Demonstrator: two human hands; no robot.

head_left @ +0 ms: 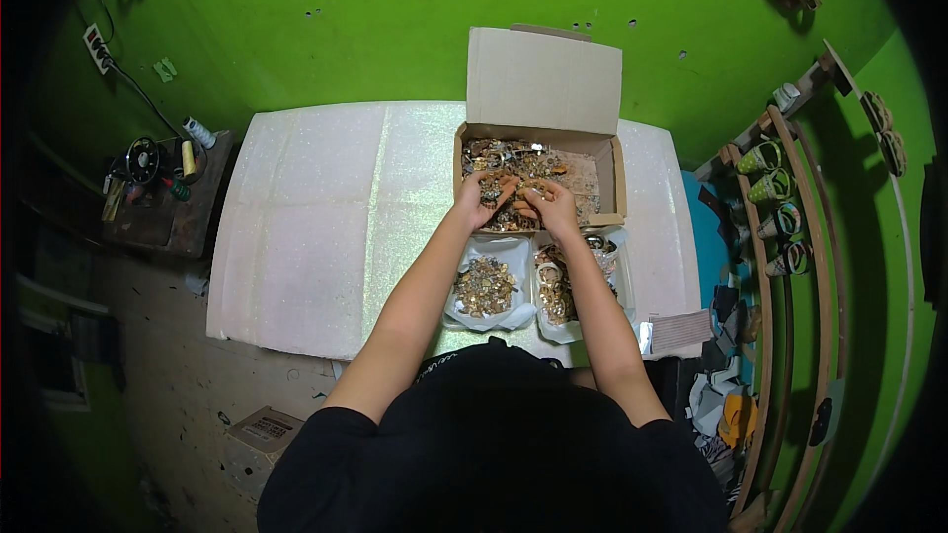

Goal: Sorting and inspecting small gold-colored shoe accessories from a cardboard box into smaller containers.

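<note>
Both my hands are over an open cardboard box (610,178) with its lid raised at the back. Small gold and silver-coloured metal pieces (509,152), resembling jewellery or trinkets, are heaped mostly in its left part. My left hand (482,199) has its fingers curled at the box's front left, thumb side toward the other hand. Close beside it, my right hand (549,203) pinches with thumb and fingers. Whatever they hold is too small to name. In front stands a tray lined with white plastic (521,314), holding a pile of small gold-coloured pieces (484,286).
A second plastic-lined container (562,334) with larger metal pieces sits under my right forearm. The table (296,227) has a shiny whitish cover. A wooden rack with sandals (775,188) stands right; a sewing machine (144,166) is left. A carton (265,428) lies on the floor.
</note>
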